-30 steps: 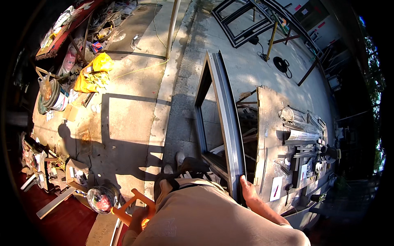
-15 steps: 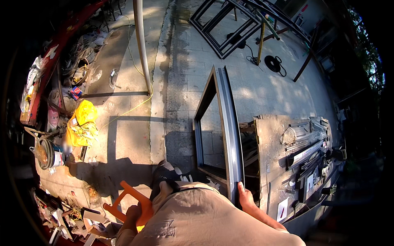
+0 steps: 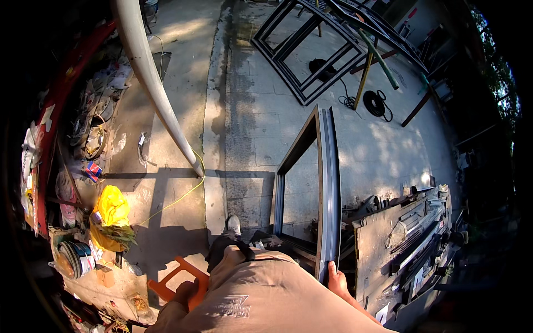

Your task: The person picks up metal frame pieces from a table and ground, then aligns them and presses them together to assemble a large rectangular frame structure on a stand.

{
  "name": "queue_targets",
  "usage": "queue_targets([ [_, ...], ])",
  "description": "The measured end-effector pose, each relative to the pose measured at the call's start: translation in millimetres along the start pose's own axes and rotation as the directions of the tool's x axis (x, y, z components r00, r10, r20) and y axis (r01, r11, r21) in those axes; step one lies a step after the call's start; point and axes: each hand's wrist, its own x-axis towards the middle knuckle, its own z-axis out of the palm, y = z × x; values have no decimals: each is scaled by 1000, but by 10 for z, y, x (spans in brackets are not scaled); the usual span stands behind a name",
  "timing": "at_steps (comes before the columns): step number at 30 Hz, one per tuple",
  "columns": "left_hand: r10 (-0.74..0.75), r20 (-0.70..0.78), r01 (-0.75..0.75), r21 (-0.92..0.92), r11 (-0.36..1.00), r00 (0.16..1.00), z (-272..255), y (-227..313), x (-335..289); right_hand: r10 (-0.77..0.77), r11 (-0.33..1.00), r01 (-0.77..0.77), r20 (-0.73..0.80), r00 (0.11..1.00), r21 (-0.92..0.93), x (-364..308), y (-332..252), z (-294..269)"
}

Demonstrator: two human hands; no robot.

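Observation:
My right hand [image 3: 337,281] is closed on the near end of a dark grey metal window frame [image 3: 331,194]. Its thumb lies along the profile. The rectangular frame stands on edge at my right side, stretching ahead of me. At my left side, my left hand [image 3: 187,289] is wrapped round an orange open-sided piece [image 3: 194,270] with straight bars. My body hides part of that piece, and its kind is unclear. One shoe [image 3: 234,224] shows ahead of my waist.
Ahead stand more dark frames [image 3: 302,83] on supports, near a coiled black hose [image 3: 376,104]. A pale pole [image 3: 150,72] rises left. A board [image 3: 369,250] with metal offcuts lies right. Yellow bag [image 3: 114,205], bucket [image 3: 75,259] and scrap lie left; a thin cable [image 3: 172,204] crosses the floor.
I have moved forward: the pole, yellow bag and board are nearer or lower in view. The metal frame sits slightly farther right and lower. Both hands keep their holds.

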Motion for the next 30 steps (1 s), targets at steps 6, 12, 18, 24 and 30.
queue_targets([
  [6, -7, 50, 11, -71, 997, 999, -1116, 774, 225, -57, 998, 56, -34, 998, -35, 588, -1262, 1],
  [12, -62, 47, 64, -46, 997, 997, -2185, 1654, 576, -29, 997, 28, -9, 1000, -69, 1560, -2592, 44],
  [18, -152, 2, 152, -69, 986, 988, -3146, 2324, 737, -22, 999, 20, 35, 999, 42, 2658, -3668, -24],
  [24, -199, 6, 199, -132, 971, 980, -3861, 2992, 1006, -4, 998, -3, 94, 996, 70, 3606, -4999, 46],
  [30, -239, 61, 247, -215, 945, 969, -4625, 3654, 1499, -5, 999, 0, 125, 992, 36, 4742, -6254, 333],
])
